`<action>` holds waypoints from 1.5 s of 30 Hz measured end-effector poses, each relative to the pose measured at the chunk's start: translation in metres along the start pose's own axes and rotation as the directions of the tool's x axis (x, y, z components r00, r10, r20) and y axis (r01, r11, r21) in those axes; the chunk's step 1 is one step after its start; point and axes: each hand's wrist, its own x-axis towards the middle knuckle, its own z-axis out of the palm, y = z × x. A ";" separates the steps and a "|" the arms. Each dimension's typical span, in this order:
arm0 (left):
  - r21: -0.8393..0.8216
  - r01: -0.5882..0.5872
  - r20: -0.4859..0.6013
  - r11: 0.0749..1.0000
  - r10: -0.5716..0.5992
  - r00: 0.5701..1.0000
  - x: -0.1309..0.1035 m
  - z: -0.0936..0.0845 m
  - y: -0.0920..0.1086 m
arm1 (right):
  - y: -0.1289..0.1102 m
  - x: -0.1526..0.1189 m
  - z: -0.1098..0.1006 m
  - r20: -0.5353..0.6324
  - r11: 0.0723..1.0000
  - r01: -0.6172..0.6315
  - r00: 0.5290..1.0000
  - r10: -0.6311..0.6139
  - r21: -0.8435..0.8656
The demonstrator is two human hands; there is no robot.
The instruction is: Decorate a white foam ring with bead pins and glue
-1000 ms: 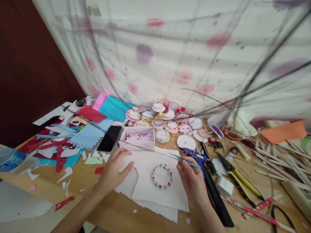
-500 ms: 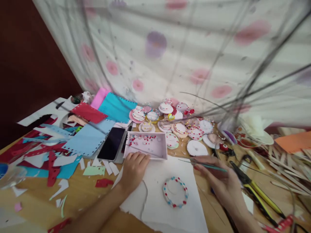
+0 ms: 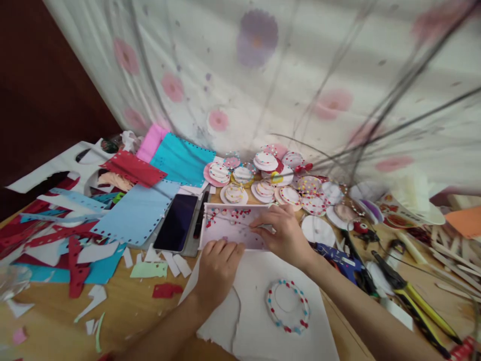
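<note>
A shallow pale pink box (image 3: 231, 239) holds loose red, white and clear beads (image 3: 229, 215), mostly along its far side. My left hand (image 3: 221, 265) grips the near wall with its fingers curled over the edge. Inside the box's right part, my right hand (image 3: 281, 230) is closed in a pinch, fingertips low near the floor. It has the thin teal-handled tool from the earlier frame, now almost wholly hidden by the fingers. Nearer me, a ring of red, blue and white beads (image 3: 288, 328) lies on white paper (image 3: 259, 301).
Several beaded paper discs (image 3: 265, 161) crowd the back. A phone (image 3: 176, 223) and coloured felt-like sheets (image 3: 137, 213) with scraps lie left. On the right are yellow-black pliers (image 3: 409, 301), blue-handled pliers (image 3: 338, 258), a bowl (image 3: 409, 213) and wooden sticks (image 3: 460, 263).
My right hand has moved left and forward, from over the paper's right side into the box. My left hand stays at the box's near wall. The view has shifted slightly.
</note>
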 end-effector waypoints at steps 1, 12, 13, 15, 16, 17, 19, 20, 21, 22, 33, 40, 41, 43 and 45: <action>-0.003 -0.002 0.002 1.000 0.002 1.000 0.000 0.001 0.000 | -0.001 -0.001 0.002 0.020 1.000 0.016 1.000 -0.016 -0.022; 0.014 -0.005 -0.038 1.000 0.006 0.999 -0.001 0.005 -0.004 | -0.023 -0.016 -0.033 -0.170 0.996 -0.089 0.981 0.091 0.020; 0.009 -0.015 -0.027 1.000 0.015 1.000 0.000 0.004 -0.006 | -0.024 -0.023 -0.041 -0.211 0.993 -0.106 0.971 0.115 0.058; -0.005 -0.037 -0.001 0.999 0.037 0.999 0.002 0.003 -0.011 | -0.025 -0.044 -0.056 -0.278 0.979 -0.149 0.943 0.184 0.142; -0.014 -0.050 0.007 0.999 0.050 0.999 0.004 0.003 -0.013 | -0.025 -0.056 -0.061 -0.305 0.968 -0.184 0.924 0.230 0.172; -0.023 -0.059 0.010 0.998 0.060 0.998 0.006 0.002 -0.016 | -0.024 -0.069 -0.065 -0.319 0.953 -0.225 0.905 0.281 0.203; -0.045 -0.078 0.009 0.996 0.079 0.997 0.010 0.001 -0.020 | -0.020 -0.094 -0.069 -0.365 0.925 -0.273 0.859 0.359 0.266; -0.057 -0.082 0.009 0.995 0.083 0.996 0.011 -0.001 -0.021 | -0.018 -0.106 -0.068 -0.388 0.910 -0.287 0.834 0.391 0.299; -0.069 -0.082 0.012 0.994 0.083 0.996 0.012 -0.004 -0.020 | -0.016 -0.116 -0.067 -0.411 0.896 -0.295 0.809 0.419 0.332; -0.083 -0.071 0.015 0.994 0.072 0.997 0.012 -0.007 -0.017 | -0.014 -0.124 -0.064 -0.425 0.881 -0.302 0.788 0.445 0.363; -0.501 0.428 0.427 0.753 -0.215 0.878 0.004 -0.013 0.077 | 0.000 -0.155 -0.035 -0.419 0.749 -0.294 0.681 0.600 0.594; -0.606 0.423 0.531 0.674 -0.053 0.846 0.037 0.007 0.064 | -0.001 -0.162 -0.033 -0.398 0.693 -0.299 0.643 0.655 0.656; -0.629 0.399 0.512 0.667 -0.031 0.858 0.041 0.008 0.063 | -0.001 -0.161 -0.033 -0.400 0.693 -0.298 0.641 0.655 0.657; -0.673 0.366 0.458 0.642 -0.025 0.888 0.043 0.013 0.060 | -0.003 -0.159 -0.033 -0.404 0.687 -0.293 0.634 0.660 0.665; -0.714 0.364 0.415 0.599 -0.057 0.908 0.041 0.020 0.058 | -0.005 -0.157 -0.034 -0.406 0.680 -0.298 0.619 0.672 0.670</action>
